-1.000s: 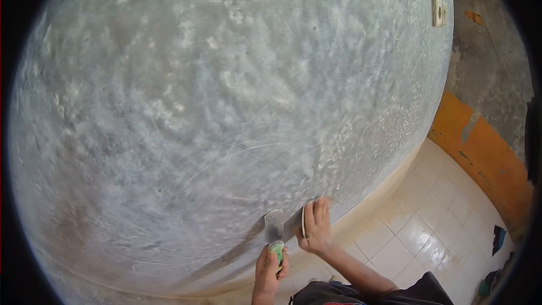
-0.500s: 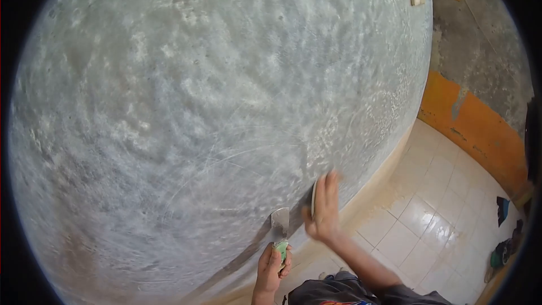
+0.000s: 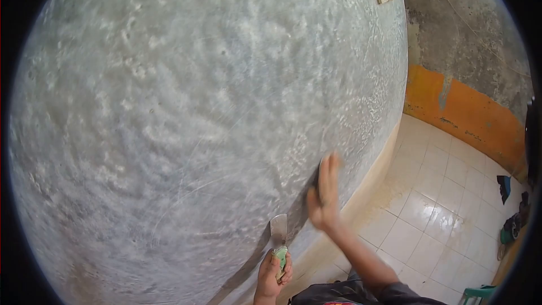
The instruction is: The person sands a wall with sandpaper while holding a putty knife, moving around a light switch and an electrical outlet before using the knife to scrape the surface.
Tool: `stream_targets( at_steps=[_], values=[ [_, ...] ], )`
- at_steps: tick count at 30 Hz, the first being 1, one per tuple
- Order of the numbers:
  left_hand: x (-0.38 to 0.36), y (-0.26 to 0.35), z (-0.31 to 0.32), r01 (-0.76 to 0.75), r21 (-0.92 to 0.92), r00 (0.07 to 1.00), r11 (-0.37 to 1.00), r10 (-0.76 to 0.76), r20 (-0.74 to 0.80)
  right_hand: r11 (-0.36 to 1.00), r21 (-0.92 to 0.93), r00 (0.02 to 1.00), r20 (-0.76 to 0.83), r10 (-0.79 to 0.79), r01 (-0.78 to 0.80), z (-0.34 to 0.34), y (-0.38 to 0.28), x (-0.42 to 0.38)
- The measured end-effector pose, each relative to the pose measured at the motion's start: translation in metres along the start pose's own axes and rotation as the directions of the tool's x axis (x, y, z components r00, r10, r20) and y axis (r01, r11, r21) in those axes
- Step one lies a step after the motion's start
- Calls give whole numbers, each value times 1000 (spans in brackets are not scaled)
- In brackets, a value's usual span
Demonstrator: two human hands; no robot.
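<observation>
Mottled wall [image 3: 214, 90], pale tiles [image 3: 418, 209]; left hand [image 3: 271, 277] grips scraper [image 3: 279, 229], right hand [image 3: 326, 200] blurred, hold unclear.

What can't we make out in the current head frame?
Under the right hand: head view, hidden by the hand and motion blur.
Scraper handle: head view, partly covered by the left hand.
Green item, bottom right: head view, cut off by the bottom edge.
Dark items, far right: head view, too small and dim to identify.

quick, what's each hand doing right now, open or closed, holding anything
Left hand: closed on the green handle of a scraper.
Right hand: fingers extended along the wall; cannot tell whether it grips something underneath.
</observation>
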State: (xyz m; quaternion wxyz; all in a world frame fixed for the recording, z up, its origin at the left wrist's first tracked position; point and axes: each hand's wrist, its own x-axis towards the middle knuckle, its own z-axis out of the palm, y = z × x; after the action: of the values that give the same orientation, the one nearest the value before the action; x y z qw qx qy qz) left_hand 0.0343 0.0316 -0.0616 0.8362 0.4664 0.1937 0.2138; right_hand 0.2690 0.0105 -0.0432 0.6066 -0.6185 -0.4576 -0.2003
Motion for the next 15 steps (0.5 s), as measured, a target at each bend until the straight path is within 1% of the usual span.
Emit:
stream_targets(
  at_steps=[1,2,4,5,6,7,8,9,10,11,12,13,15],
  values=[
    [4,-1,4,-2,-1,1000,1000,2,3,999,47,999,-48,-3,5,-12,2,29],
    [7,-1,8,-7,-11,1000,1000,7,-1,999,49,999,-48,-7,9,-12,5,36],
    [17,-4,16,-17,-19,1000,1000,17,-5,997,-47,995,-81,-66,63,-9,14,48],
    [23,-7,21,-28,3,999,1000,28,-28,997,-56,997,-47,-55,53,-4,19,34],
    [30,-9,26,-41,23,998,999,42,-51,997,-65,999,-12,-47,46,4,26,2],
    [37,-13,32,-53,15,997,998,54,-50,997,-47,998,-11,-65,64,16,40,-32],
    [44,-17,36,-58,66,997,996,62,-55,999,-29,998,52,-19,21,24,47,-67],
    [50,-19,41,-59,121,996,991,67,-62,1000,11,993,118,-30,29,18,48,-76],
    [58,-21,47,-72,119,995,990,80,-67,998,-13,992,109,-58,60,16,62,-72],
    [63,-24,54,-48,114,994,992,58,-87,995,-32,991,105,-85,89,11,69,-57],
    [67,-28,60,-21,106,993,994,33,-111,989,-70,990,69,-124,129,1,71,-19],
    [70,-33,66,-30,96,992,995,42,-123,979,-111,985,37,-167,170,-12,75,29],
    [80,-43,79,-59,52,984,997,67,-163,968,-128,977,22,-214,215,-43,69,113]
  ],
)
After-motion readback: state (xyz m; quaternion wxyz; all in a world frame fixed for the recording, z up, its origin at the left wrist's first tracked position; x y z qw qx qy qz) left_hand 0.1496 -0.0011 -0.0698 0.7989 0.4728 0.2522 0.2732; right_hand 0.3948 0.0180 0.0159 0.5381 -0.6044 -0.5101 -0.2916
